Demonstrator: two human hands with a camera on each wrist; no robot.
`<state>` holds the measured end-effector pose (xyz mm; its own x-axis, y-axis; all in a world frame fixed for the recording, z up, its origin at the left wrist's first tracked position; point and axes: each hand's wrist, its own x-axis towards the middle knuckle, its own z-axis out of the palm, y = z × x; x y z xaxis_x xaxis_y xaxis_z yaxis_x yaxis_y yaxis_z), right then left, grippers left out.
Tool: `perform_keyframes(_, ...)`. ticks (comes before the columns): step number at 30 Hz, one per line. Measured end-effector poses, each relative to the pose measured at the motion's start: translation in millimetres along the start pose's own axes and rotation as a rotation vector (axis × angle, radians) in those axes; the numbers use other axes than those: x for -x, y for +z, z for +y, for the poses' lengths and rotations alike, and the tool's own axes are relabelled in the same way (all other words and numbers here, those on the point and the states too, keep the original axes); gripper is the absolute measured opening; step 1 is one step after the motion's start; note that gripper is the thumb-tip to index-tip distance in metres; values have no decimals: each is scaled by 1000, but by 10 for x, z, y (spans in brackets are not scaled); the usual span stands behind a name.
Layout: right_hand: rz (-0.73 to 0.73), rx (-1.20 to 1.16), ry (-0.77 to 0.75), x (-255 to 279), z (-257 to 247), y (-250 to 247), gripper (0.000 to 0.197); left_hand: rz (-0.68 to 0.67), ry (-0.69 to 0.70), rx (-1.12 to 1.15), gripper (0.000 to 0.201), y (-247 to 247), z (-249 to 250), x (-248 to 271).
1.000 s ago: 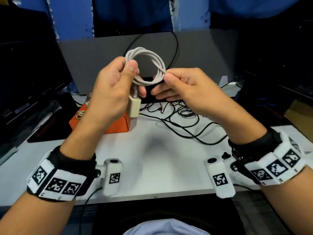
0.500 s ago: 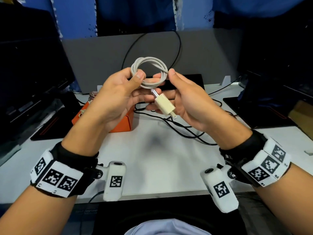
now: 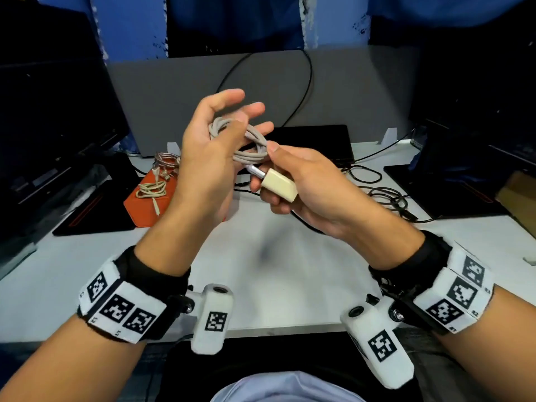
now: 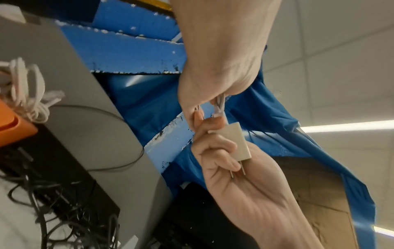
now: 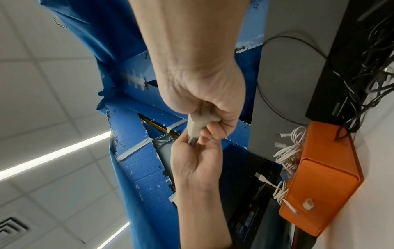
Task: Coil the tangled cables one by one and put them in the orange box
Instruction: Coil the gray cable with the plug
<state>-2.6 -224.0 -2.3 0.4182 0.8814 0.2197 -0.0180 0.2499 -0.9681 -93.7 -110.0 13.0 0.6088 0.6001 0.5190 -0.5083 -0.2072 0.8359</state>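
Above the table both hands hold a coiled white cable [image 3: 251, 146] with a beige plug adapter [image 3: 280, 185] on its end. My left hand [image 3: 232, 126] pinches the coil's left side under its thumb, with the other fingers spread out behind it. My right hand [image 3: 275, 169] pinches the coil's right side with its thumb, and its curled fingers cradle the adapter [image 4: 234, 141]. The orange box [image 3: 150, 204] stands on the table to the left, behind my left forearm. It carries a small white cable [image 3: 150, 191] and a braided cable [image 3: 165, 161].
Tangled black cables [image 3: 385, 195] lie on the white table [image 3: 290, 271] to the right of my hands. A grey partition [image 3: 174, 97] closes the back. A flat black device [image 3: 319, 140] lies in front of it, and dark monitors and pads flank both sides.
The coil has tipped from upright and face-on to lying sideways between the hands. The adapter went from hanging below my left hand into my right fingers. My left fingers have spread.
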Motion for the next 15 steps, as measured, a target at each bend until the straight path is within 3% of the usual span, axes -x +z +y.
perform_keyframes(4,23,119,-27,-9,23,22,41,48,-75,96,28,-35,28,-31)
perform_keyframes(7,42,174,-40,-6,12,0,45,-9,-114,98,30,-67,55,-62)
perform_keyframes(12,-31,117,33,38,-66,-33,35,-46,29,-133,26,-122,90,-89)
perform_keyframes(15,-46,119,34,33,-37,-27,37,-135,-6,-280,17,-205,154,-129)
